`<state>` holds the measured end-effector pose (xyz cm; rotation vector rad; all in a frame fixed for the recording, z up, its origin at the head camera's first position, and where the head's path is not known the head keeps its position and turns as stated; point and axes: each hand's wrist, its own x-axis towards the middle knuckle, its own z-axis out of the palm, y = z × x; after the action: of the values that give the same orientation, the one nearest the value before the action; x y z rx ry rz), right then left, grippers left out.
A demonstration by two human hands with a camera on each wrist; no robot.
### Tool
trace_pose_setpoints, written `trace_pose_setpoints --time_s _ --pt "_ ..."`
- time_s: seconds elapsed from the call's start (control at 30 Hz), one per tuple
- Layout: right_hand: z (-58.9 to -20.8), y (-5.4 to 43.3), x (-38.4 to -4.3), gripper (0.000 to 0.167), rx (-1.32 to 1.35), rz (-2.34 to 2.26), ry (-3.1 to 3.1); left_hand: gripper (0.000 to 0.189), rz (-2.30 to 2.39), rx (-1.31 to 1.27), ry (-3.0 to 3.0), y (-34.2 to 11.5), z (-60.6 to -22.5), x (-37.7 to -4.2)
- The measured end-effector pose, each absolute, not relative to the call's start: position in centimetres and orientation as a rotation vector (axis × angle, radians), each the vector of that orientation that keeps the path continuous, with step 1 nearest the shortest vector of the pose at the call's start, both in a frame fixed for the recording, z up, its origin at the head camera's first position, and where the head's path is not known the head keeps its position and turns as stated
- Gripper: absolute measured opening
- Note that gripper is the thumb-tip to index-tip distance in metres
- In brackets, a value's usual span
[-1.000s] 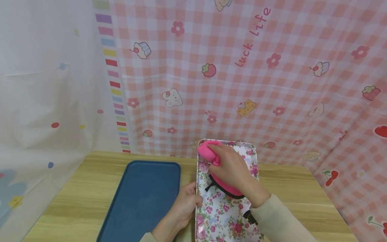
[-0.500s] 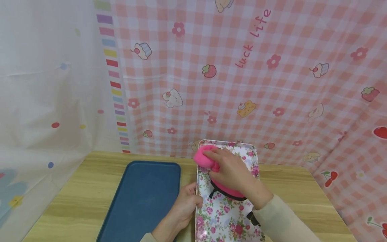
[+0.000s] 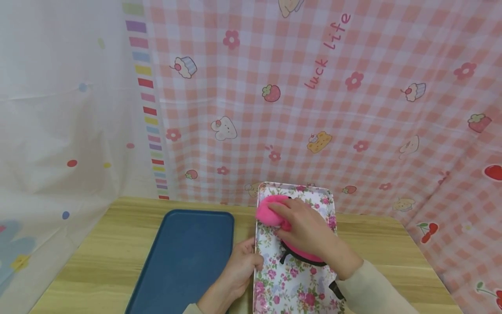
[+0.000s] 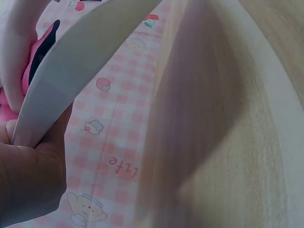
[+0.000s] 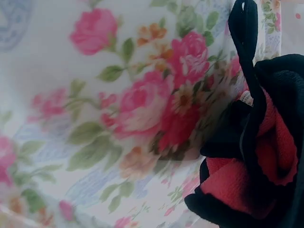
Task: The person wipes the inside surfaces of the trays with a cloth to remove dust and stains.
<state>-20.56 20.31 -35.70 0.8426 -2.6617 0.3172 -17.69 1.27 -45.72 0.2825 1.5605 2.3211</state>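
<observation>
A fuzzy nap is shown by the pink cloth (image 3: pixel 270 211), bound with matt black fabric edging (image 3: pixel 304 260). The floral tray (image 3: pixel 280 288) is seemingly moulded in smooth, glossy plastic; a matt, plastic-like finish is seen on the blue tray (image 3: pixel 184 261). The table (image 3: pixel 380 253) is surfaced in smooth, low-sheen wood grain. The checked hanging (image 3: pixel 251 113) is formed of thin, creased sheeting.

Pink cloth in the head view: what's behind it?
Behind the pink cloth, gripped by the right hand, is the floral tray; the patch cloth and hand cover cannot be seen.
</observation>
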Motion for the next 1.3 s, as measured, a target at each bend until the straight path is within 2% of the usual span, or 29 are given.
trace_pose_setpoints --time_s 0.33,0.57,1.3 --pt "-36.0 22.1 -20.3 0.059 0.756 0.295 -2.622 0.076 2.32 0.24 1.603 1.1 -45.5 -17.8" --pt "-36.2 23.5 -20.2 0.061 0.716 0.277 -2.633 0.08 2.304 0.207 1.648 0.9 -45.2 -17.8" --pt "-36.3 26.0 -19.7 0.068 0.285 0.708 -2.8 0.078 2.338 0.192 1.648 0.9 -45.3 -17.9"
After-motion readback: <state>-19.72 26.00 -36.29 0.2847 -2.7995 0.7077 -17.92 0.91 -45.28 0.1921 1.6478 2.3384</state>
